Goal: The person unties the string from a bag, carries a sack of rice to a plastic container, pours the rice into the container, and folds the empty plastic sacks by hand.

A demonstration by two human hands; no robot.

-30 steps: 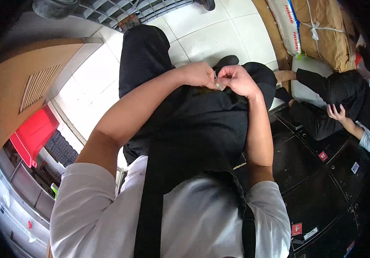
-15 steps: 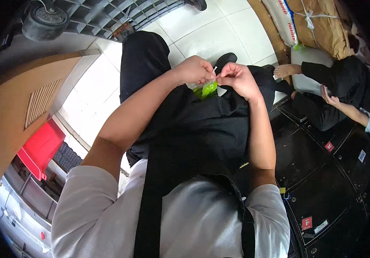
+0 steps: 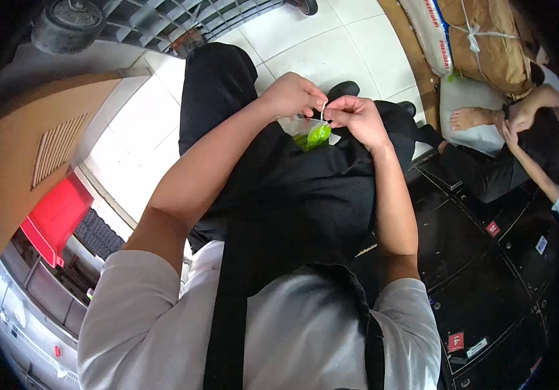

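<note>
A small clear plastic bag with bright green contents [image 3: 318, 135] lies in my lap against the black apron [image 3: 292, 175]. At its neck a thin white strip [image 3: 323, 112] stands up; whether it is a tie or twisted plastic I cannot tell. My left hand [image 3: 294, 97] pinches near the top of this strip. Close beside it on the right, my right hand [image 3: 358, 120] is closed at the strip, thumb against forefinger. The fingertips of both hands nearly meet above the bag.
Another person's hand [image 3: 508, 130] rests by their bare foot [image 3: 473, 119] at the right. Black panels with numbered tags [image 3: 492, 229] lie below. A grey plastic pallet or crate with wheels [image 3: 143, 26] is at the top, a red bin [image 3: 58, 218] at the left.
My hands have parted slightly, and more of the white strip shows between them. The bag's green contents show more fully. The other person's hand and foot have moved.
</note>
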